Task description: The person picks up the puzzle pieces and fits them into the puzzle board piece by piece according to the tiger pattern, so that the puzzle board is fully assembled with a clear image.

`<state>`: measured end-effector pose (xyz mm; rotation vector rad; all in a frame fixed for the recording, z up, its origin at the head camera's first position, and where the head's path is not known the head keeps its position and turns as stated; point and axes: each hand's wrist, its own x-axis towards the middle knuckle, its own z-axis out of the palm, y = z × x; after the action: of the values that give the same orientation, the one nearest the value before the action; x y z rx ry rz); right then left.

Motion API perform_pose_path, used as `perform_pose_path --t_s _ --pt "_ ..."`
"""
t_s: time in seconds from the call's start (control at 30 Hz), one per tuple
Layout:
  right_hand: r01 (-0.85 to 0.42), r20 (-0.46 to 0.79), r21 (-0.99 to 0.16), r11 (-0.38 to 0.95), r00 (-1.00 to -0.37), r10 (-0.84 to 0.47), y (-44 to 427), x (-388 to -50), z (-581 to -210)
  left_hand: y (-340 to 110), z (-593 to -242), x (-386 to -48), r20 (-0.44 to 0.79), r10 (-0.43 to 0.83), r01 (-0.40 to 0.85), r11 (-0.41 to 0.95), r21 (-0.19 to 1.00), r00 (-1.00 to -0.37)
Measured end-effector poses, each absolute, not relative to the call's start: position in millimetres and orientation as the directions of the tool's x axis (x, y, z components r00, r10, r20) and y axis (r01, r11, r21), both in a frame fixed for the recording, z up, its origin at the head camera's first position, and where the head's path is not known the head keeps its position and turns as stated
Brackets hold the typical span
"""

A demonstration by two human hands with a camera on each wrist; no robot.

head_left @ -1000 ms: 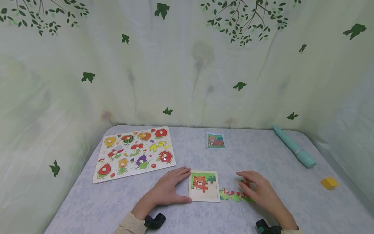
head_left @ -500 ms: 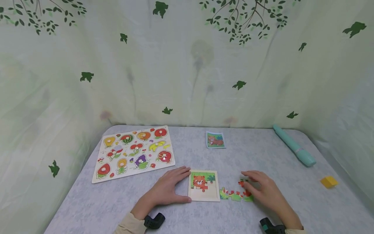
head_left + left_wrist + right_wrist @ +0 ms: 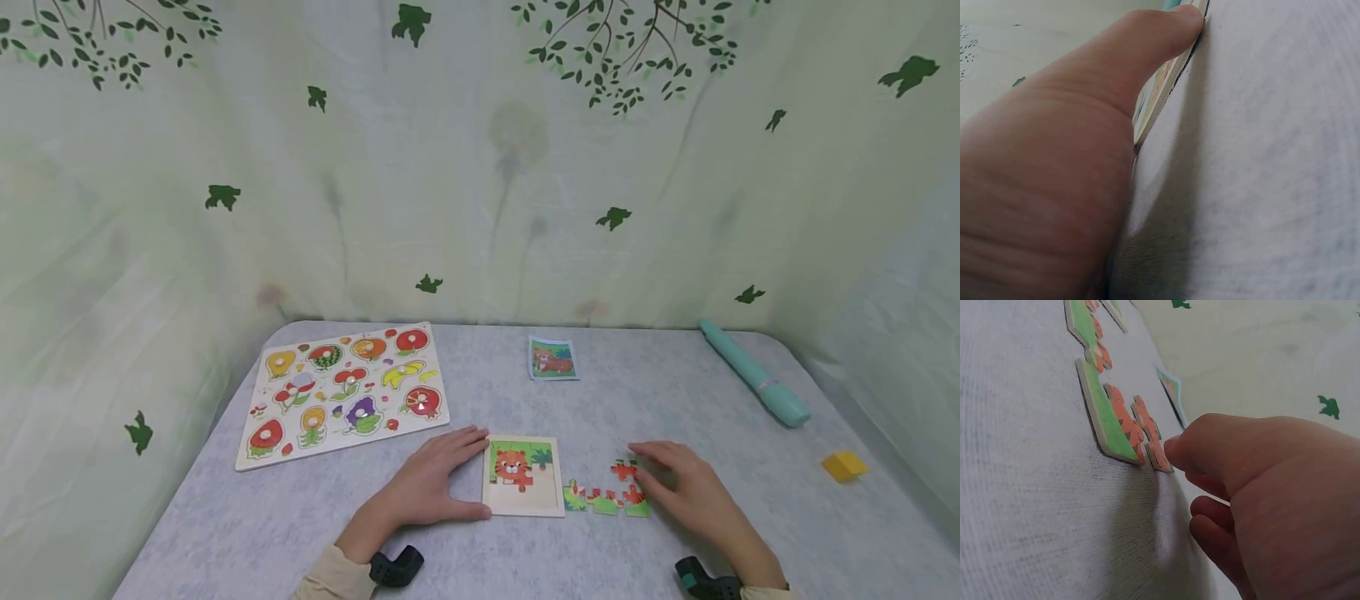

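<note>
My left hand (image 3: 435, 482) rests on the table with straight fingers, thumb and fingertips touching the left edge of a square wooden puzzle tray (image 3: 522, 505). Inside the tray, joined pieces show a tiger's face (image 3: 513, 468) and greenery; its lower part is bare wood. In the left wrist view the thumb (image 3: 1166, 34) lies against the tray's side (image 3: 1159, 103). My right hand (image 3: 686, 492) is just right of several loose puzzle pieces (image 3: 604, 503), fingers loosely bent and holding nothing. One red-orange piece (image 3: 1147, 428) lies right by its thumb tip (image 3: 1175, 447).
A fruit peg puzzle board (image 3: 337, 396) lies at the left. Behind the tray is a small tiger picture card (image 3: 553, 360). A teal tube-shaped object (image 3: 753, 375) lies at the back right, with a yellow block (image 3: 845, 467) near the right edge.
My right hand has drawn back to the right, uncovering the red-orange piece and the lower right piece on the table. The left hand and the tray have stayed in place.
</note>
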<state>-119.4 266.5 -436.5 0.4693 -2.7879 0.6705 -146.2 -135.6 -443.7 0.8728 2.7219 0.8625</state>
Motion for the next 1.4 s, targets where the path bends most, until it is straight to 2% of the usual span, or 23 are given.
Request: perform_pose_path --t_s 0.8,1.03,1.4 --pt "-0.373 0.267 -0.415 0.83 -0.922 -0.281 267 -119 -436 -137 -443 -147 0.021 0.575 0.48 0.662 0.575 -0.818" --pt "-0.324 0.213 -0.423 0.846 -0.943 -0.255 267 -120 -439 -137 -443 -148 0.016 0.578 0.478 0.66 0.579 -0.816" --pt "-0.403 0.287 -0.412 0.817 -0.909 -0.303 271 -120 -445 -136 -443 -145 0.027 0.577 0.486 0.662 0.571 -0.817"
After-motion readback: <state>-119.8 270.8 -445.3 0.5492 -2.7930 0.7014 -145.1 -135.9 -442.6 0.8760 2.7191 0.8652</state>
